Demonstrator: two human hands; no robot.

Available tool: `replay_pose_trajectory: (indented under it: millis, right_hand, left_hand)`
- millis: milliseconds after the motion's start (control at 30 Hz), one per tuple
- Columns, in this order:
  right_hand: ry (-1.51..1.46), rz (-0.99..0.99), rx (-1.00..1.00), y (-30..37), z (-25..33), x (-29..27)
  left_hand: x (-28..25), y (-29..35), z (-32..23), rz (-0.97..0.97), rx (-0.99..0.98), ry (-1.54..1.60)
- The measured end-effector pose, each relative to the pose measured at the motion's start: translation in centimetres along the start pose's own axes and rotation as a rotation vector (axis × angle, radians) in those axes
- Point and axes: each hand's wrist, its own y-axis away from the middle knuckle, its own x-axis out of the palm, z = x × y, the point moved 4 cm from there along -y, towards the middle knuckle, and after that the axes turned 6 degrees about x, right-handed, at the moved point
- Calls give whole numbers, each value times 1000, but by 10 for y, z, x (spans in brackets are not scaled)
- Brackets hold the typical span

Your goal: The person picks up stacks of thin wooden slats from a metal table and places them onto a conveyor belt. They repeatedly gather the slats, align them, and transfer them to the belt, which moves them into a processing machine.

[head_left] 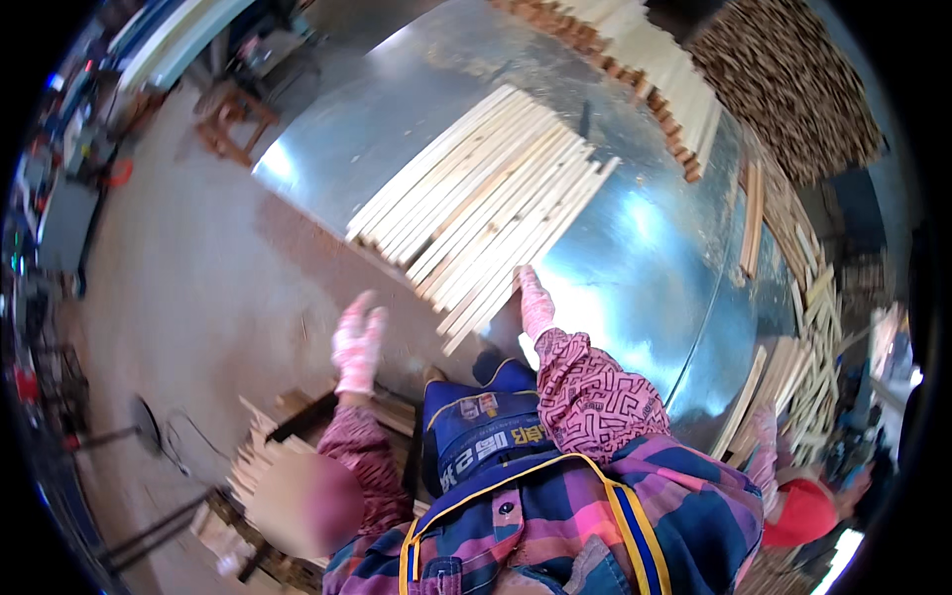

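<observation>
Pale wooden strips (486, 198) lie side by side in a flat layer on a shiny metal-topped table (645, 288), their near ends reaching past the table's edge. My right hand (536, 300), in a pink and white glove, rests against the right side of the layer near these ends, its fingers stretched out and partly hidden. My left hand (358, 342), gloved the same way, is held in the air left of the strips. Its fingers are spread and nothing is in them.
More stacked strips (684, 79) line the table's far side, beside a large wood pile (783, 84). Loose wood pieces (260, 446) lie in a rack at lower left. A brown wooden stool (233, 121) stands beyond the table's left corner. Another person's red headwear (801, 513) shows at lower right.
</observation>
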Motion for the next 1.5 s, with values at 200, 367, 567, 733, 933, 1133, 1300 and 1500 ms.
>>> replay_pose_trajectory:
  millis: [200,367,567,733,933,1133,1300,1500]
  right_hand:
    - [-192,110,17,-59,0,-41]
    - [282,-79,-114,-83,19,-85]
    - [354,-3,-141,-94,48,-134]
    - [471,-160,58,-90,85,-126]
    - [316,-327,70,-57,96,-138]
    - [136,-510,-229,4,179,-174]
    - [-127,-551,-732,37,255,-210]
    - [552,-661,-617,71,260,-186]
  left_hand:
    - [118,-40,-21,-18,-141,-454]
    - [127,-15,-15,526,-306,-379]
    - [237,-92,-72,882,400,-932]
    - [322,-127,-113,693,19,-787]
    - [324,-112,-140,768,170,-852]
    - [280,-107,-235,229,946,-586]
    - [237,-110,-369,228,945,-261]
    - [260,-172,-315,785,684,275]
